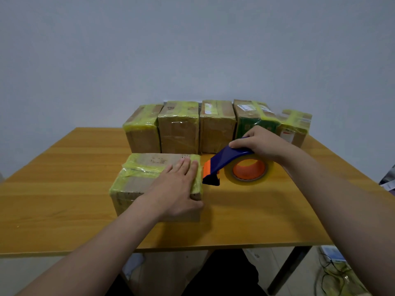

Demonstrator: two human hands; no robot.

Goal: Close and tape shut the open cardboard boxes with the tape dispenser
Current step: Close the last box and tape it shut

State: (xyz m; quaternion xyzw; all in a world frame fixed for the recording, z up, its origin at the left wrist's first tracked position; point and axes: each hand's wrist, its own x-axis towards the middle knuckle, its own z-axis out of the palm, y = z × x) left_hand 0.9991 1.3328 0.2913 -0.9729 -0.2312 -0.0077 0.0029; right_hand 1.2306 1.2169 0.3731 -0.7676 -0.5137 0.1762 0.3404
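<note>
— Wood-grain table (64,199) filled the lower half of the frame, didn't it? What lay nearest on it?

— One cardboard box (136,174), closed, just left of centre, its top banded with yellowish tape. The left hand (177,189) lay flat on that top, fingers straight and together, thumb down over the near right corner. It pressed and gripped nothing.

— Any writing on that box?

— Dark print (159,160) near its far edge, too small to read.

— And the tape dispenser?

— Just right of the box. The tape dispenser (226,159) was blue with an orange front, its nose low beside the box's right side; whether they touched I could not tell. Its tape roll (249,170), clear tape on an orange core, sat down at the table. The right hand (263,144) had its fingers curled over the handle from above, holding it.

— Behind them?

— Five taped boxes stood in a row along the table's far edge. The third box (217,129) carried a narrow white label (208,108) with red marks. The fourth box (252,124) had a green printed side and a shipping label (248,107) on top. Nothing on them was legible. Behind rose a plain pale wall (192,50).
</note>
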